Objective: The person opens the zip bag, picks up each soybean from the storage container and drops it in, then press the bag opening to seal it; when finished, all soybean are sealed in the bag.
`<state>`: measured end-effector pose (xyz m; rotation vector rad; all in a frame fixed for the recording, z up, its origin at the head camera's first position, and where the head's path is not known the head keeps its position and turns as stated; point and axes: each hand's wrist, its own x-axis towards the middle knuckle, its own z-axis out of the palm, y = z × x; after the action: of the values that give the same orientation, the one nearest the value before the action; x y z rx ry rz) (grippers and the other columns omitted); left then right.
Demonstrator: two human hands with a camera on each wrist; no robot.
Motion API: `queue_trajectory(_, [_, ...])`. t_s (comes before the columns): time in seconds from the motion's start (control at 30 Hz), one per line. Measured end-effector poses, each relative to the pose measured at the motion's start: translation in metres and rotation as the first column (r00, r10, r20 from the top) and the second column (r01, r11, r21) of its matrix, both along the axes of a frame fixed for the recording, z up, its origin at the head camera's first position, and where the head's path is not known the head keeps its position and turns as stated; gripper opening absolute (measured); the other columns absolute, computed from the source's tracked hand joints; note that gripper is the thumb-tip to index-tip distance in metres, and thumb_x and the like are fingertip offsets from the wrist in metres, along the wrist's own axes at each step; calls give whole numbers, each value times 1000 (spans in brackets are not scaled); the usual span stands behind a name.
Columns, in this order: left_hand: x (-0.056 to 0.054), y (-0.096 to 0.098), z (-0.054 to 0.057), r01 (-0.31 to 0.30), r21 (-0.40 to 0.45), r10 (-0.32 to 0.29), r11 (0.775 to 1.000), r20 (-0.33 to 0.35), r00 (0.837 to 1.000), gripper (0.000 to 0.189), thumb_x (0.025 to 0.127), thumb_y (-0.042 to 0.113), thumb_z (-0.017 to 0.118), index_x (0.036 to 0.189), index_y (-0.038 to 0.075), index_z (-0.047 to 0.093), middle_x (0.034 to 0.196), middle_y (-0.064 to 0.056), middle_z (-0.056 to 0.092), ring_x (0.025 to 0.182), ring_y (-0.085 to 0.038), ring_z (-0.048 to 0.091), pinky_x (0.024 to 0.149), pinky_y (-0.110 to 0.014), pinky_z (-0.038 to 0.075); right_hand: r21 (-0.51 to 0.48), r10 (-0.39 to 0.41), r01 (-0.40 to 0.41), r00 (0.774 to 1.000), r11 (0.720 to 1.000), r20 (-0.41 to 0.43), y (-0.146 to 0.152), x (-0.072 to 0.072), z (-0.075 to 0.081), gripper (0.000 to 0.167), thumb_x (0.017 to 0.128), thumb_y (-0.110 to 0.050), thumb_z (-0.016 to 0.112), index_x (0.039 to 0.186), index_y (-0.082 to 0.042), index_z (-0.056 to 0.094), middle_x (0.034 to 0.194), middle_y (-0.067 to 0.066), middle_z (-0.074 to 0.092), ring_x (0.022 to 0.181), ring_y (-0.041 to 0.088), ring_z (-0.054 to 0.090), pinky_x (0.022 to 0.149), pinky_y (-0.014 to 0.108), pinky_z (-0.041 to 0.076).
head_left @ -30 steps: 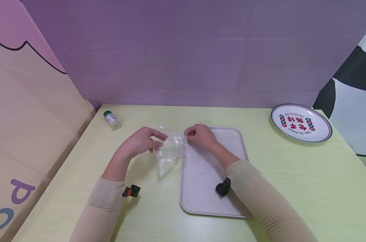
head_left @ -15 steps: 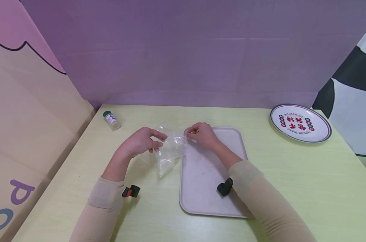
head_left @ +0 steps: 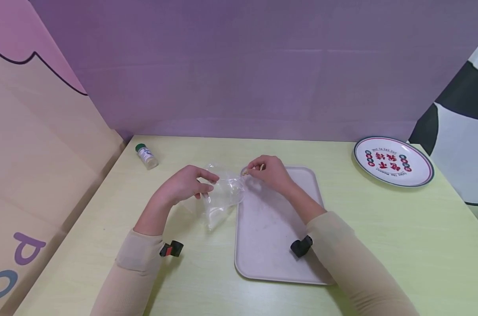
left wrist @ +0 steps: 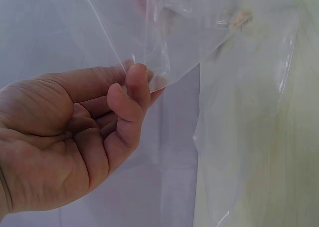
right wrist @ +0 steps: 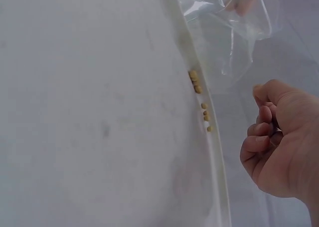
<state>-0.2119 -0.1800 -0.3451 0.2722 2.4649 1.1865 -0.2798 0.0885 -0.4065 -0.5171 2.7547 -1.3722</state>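
Over the desk [head_left: 199, 281], the left hand [head_left: 185, 185] pinches the bag [head_left: 224, 197] by the tray [head_left: 262, 250]; the right hand [head_left: 271, 173], grip unclear, has just drawn back, baring beans [right wrist: 194, 76] along the tray, so work seems unfinished.

The head view looks forward and down from high over the table [head_left: 381, 245], farthest back of the three. The left wrist view looks past the left hand [left wrist: 75, 142], very near, toward the clear bag [left wrist: 249, 82]. The right wrist view looks closely at the tray [right wrist: 109, 162] and right hand [right wrist: 286, 142]. All three share the clear bag.
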Motion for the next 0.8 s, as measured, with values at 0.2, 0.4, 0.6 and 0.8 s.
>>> queue_trajectory(0.2, [1,0,1,-7,-2,7,1000,8,1000,35,96,9,67,132,8,68,130,-10,66,83,-31,65,90,-47,49,-48,17,-18,1000,999,-14,-3,7,9,9,92,-16,74,97,-9,77,84,3,59,75,22,50,58,29,39])
queue_trajectory(0.4, [1,1,1,-8,-18,8,1000,3,1000,35,96,10,67,131,9,69,128,-8,67,79,-25,64,86,-42,49,-79,38,-41,999,996,-33,-6,16,20,8,91,-15,76,96,-9,77,83,2,58,71,22,49,56,26,39])
queue_trajectory(0.6, [0,2,2,-7,-19,7,1000,6,1000,35,97,10,67,131,9,69,128,-9,67,80,-26,64,89,-47,49,-105,72,-75,997,992,-38,-11,27,30,7,91,-14,76,95,-9,78,83,3,58,70,21,49,57,26,40])
queue_trajectory(0.8, [0,1,1,0,-4,0,1000,8,1000,35,97,9,67,131,8,68,126,-9,68,87,-33,65,90,-50,49,-119,116,-121,992,986,-45,-16,35,33,5,91,-13,76,95,-10,78,82,1,57,69,20,50,58,26,40])
